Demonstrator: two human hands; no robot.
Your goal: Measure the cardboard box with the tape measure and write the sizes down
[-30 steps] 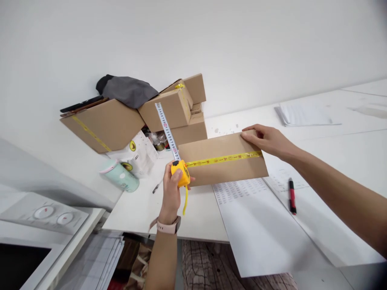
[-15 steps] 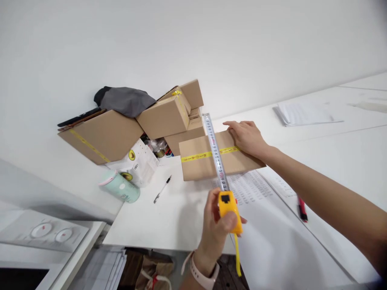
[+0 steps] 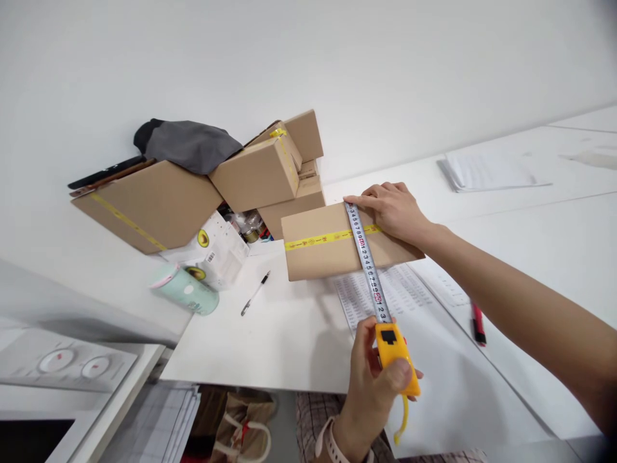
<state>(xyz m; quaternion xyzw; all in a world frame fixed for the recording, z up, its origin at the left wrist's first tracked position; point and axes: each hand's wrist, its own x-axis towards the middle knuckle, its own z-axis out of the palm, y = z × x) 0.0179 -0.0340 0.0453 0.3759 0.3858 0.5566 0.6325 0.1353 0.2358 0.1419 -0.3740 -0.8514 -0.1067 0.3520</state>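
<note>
My left hand [image 3: 378,379] is closed around a yellow tape measure [image 3: 398,357], thumb on top of its case. The metal blade [image 3: 369,270] is pulled out and lies across the top of a cardboard box [image 3: 318,257] with yellow printed tape along it. My right hand [image 3: 395,209] grips the box at its far right side. Its index finger reaches to the blade's end at the box's far edge; the thumb is hidden. A yellow strap hangs from the case. Printed sheets [image 3: 357,299] lie partly beneath the box.
Stacked cardboard boxes [image 3: 255,177], a grey cloth [image 3: 193,145] and a white avocado-print box [image 3: 224,254] stand by the wall. A mint tumbler [image 3: 186,289], a pen [image 3: 255,293], a red-black marker [image 3: 478,325] and papers [image 3: 489,173] are on the white table [image 3: 284,347].
My left hand has moved right and nearer to me with the tape measure. The blade's end has come back to the box's far edge, where my right index finger now meets it.
</note>
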